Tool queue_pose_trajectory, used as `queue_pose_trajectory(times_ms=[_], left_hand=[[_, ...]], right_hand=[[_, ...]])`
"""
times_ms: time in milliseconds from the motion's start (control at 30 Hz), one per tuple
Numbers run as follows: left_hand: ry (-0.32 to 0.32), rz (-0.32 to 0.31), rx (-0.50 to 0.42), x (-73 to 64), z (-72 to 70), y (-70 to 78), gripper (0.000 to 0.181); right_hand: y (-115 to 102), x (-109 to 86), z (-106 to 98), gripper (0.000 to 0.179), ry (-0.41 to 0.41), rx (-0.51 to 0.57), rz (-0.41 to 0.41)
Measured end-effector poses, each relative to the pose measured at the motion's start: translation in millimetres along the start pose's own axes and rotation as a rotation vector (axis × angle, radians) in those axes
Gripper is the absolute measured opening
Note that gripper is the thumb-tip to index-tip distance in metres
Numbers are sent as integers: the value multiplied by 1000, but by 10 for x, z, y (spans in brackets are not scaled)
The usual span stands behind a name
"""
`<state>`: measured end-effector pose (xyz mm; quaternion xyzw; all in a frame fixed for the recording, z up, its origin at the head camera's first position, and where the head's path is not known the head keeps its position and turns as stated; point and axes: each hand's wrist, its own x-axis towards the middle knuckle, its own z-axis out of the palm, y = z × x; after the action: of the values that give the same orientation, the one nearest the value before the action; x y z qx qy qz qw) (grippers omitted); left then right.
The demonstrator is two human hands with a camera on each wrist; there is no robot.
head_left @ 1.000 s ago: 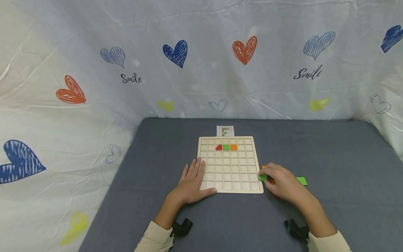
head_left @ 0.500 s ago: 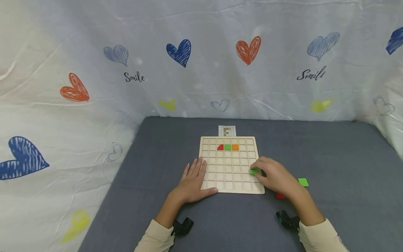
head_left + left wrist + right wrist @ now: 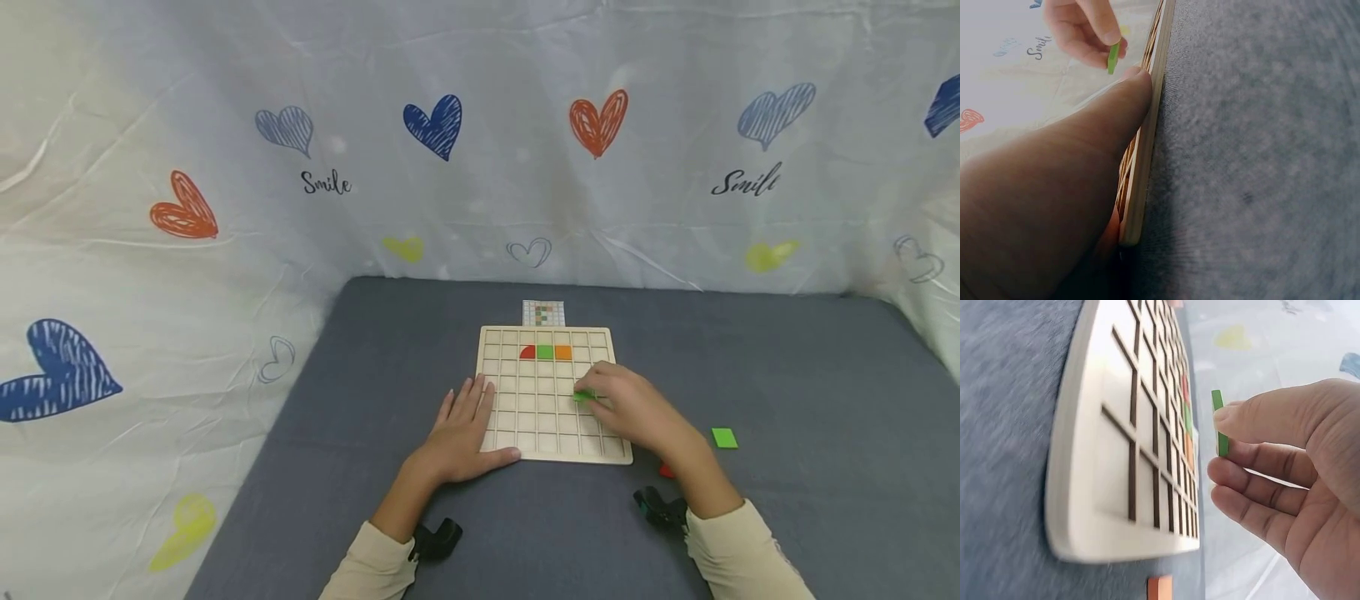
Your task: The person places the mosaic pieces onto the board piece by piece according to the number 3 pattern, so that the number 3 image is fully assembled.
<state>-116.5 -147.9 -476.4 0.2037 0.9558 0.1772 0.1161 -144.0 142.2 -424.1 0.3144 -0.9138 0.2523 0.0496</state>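
A wooden grid board lies on the grey table. In its second row sit a red quarter-round piece, a green square and an orange square. My right hand hovers over the board's right middle and pinches a green tile between thumb and fingers; the tile stands clear of the board, and it also shows in the left wrist view. My left hand rests flat on the board's lower left corner, thumb along the front edge.
A small pattern card lies behind the board. A loose green tile and a red piece lie on the table right of the board; an orange piece shows by the board's edge. A heart-printed sheet surrounds the table.
My right hand lifted the green tile from the table beside the board's right edge and carried it leftward and farther over the grid. The left hand stayed put.
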Motion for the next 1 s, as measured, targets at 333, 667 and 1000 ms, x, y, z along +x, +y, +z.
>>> queue_pose_trajectory(times_ms=[333, 667, 1000], left_hand=[[5, 22, 9, 5, 30, -24, 111], [-14, 2, 4, -5, 18, -12, 110], [2, 15, 11, -3, 28, -22, 110]], right_hand=[[-42, 206, 63, 16, -19, 4, -14], [-57, 366, 86, 14, -32, 28, -19], [-50, 504, 131, 12, -74, 18, -33]])
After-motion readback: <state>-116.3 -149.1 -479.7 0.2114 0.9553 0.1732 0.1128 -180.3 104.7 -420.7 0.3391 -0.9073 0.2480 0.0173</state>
